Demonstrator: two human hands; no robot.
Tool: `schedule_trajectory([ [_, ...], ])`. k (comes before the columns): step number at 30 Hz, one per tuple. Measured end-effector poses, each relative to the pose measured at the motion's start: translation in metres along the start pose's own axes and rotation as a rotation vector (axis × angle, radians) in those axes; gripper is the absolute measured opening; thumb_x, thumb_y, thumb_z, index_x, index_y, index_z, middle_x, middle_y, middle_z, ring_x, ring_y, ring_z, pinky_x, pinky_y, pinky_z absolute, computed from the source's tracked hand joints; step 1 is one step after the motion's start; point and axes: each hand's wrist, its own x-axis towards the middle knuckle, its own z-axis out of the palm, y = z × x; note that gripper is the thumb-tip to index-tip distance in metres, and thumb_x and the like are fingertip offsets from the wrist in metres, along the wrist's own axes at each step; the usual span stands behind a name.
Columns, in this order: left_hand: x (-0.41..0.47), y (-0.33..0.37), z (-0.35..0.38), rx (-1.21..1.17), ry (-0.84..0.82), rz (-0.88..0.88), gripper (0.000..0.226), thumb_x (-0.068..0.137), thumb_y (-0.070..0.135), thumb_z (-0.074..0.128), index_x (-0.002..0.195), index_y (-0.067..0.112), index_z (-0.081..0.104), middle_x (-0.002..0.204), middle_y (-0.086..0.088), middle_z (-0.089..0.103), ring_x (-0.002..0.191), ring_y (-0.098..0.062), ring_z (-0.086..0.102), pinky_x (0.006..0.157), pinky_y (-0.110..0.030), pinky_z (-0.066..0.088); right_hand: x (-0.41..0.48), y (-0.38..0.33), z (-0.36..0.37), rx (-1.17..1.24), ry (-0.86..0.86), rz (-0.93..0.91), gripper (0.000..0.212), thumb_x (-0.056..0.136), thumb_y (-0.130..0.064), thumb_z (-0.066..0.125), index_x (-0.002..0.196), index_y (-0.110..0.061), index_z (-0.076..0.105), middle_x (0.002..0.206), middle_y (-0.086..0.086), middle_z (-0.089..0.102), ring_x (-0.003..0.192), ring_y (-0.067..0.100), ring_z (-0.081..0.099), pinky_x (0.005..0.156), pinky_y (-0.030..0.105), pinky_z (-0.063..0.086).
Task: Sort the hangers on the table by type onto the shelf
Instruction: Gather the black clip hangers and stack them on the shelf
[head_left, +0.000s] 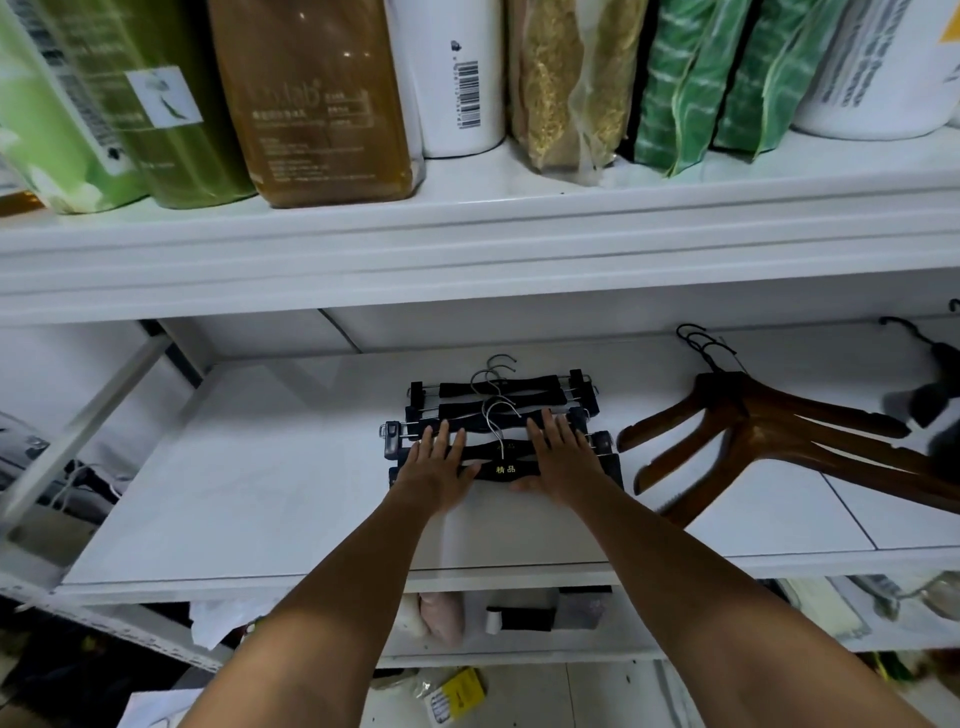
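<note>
On the white shelf (249, 478) you are laying your left hand (439, 467) flat, fingers straight and spread, on the left end of a stack of black clip hangers (540, 389). The stack is lying at the middle of the shelf with its metal hooks pointing toward the back wall. The nearest hanger is showing gold lettering. You are resting your right hand (563, 462) flat on the right end of the same stack, fingers straight, gripping nothing. Right of the stack and apart from it, brown wooden hangers (769, 431) are lying fanned out. At the far right a dark hanger (935, 358) is showing, too blurred to identify. Bottles (317, 104) and green packets (717, 83) are standing on the upper shelf (467, 228).
</note>
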Motion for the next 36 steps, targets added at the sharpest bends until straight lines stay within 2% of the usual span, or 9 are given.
schedule_trajectory([
  [4,0.001,0.000,-0.003,-0.020,0.000,-0.002,0.064,0.100,0.050,0.014,0.150,0.022,-0.014,0.157,-0.007,-0.021,0.146,-0.027,-0.017,0.121,-0.041,-0.004,0.005,-0.002,-0.001,-0.008,-0.002,0.024,0.102,0.086,-0.072,0.038,0.152,-0.013,-0.012,0.159,0.015,-0.016,0.147,0.034,-0.011,0.118,0.047,-0.002],
  [9,-0.007,0.003,-0.007,-0.067,0.053,0.007,0.064,0.100,0.049,0.019,0.151,0.024,-0.010,0.160,-0.007,-0.012,0.148,-0.025,-0.006,0.121,-0.038,-0.002,-0.003,-0.003,-0.006,0.033,0.019,0.046,0.111,0.080,-0.072,0.050,0.153,-0.012,-0.010,0.161,0.013,-0.008,0.148,0.032,-0.006,0.119,0.049,-0.002],
  [13,-0.018,0.013,-0.020,-0.063,0.111,0.038,0.062,0.101,0.043,0.024,0.152,0.021,-0.003,0.161,-0.005,-0.004,0.148,-0.023,-0.001,0.121,-0.036,0.000,-0.021,0.003,-0.016,0.189,0.084,0.063,0.101,0.085,-0.065,0.052,0.154,-0.013,0.000,0.162,0.007,0.003,0.149,0.025,0.002,0.120,0.045,-0.002],
  [18,-0.038,0.036,-0.056,-0.039,0.212,0.132,0.064,0.099,0.042,0.033,0.153,0.020,0.005,0.160,-0.004,0.009,0.146,-0.024,0.011,0.120,-0.035,0.008,-0.055,0.014,-0.040,0.306,0.225,0.127,0.081,0.089,-0.057,0.052,0.152,-0.016,0.019,0.156,0.005,0.027,0.144,0.021,0.024,0.119,0.044,0.007],
  [24,-0.061,0.081,-0.091,-0.050,0.233,0.291,0.064,0.099,0.043,0.038,0.152,0.018,0.012,0.160,-0.004,0.012,0.146,-0.025,0.015,0.120,-0.034,0.013,-0.105,0.037,-0.077,0.238,0.316,0.178,0.066,0.095,-0.046,0.048,0.150,-0.019,0.025,0.150,0.007,0.039,0.135,0.027,0.039,0.112,0.041,0.025],
  [30,-0.070,0.140,-0.129,-0.026,0.265,0.397,0.062,0.098,0.041,0.039,0.151,0.021,0.014,0.159,-0.004,0.014,0.145,-0.026,0.016,0.120,-0.037,0.015,-0.162,0.083,-0.114,0.175,0.372,0.294,0.065,0.095,-0.041,0.048,0.151,-0.020,0.023,0.148,0.009,0.040,0.134,0.027,0.040,0.110,0.040,0.029],
  [36,-0.080,0.222,-0.173,0.007,0.302,0.513,0.062,0.099,0.043,0.037,0.152,0.023,0.013,0.160,-0.002,0.013,0.145,-0.023,0.016,0.117,-0.031,0.014,-0.221,0.139,-0.139,0.166,0.477,0.403,0.063,0.094,-0.040,0.051,0.149,-0.019,0.028,0.149,0.008,0.039,0.132,0.029,0.042,0.108,0.041,0.030],
])
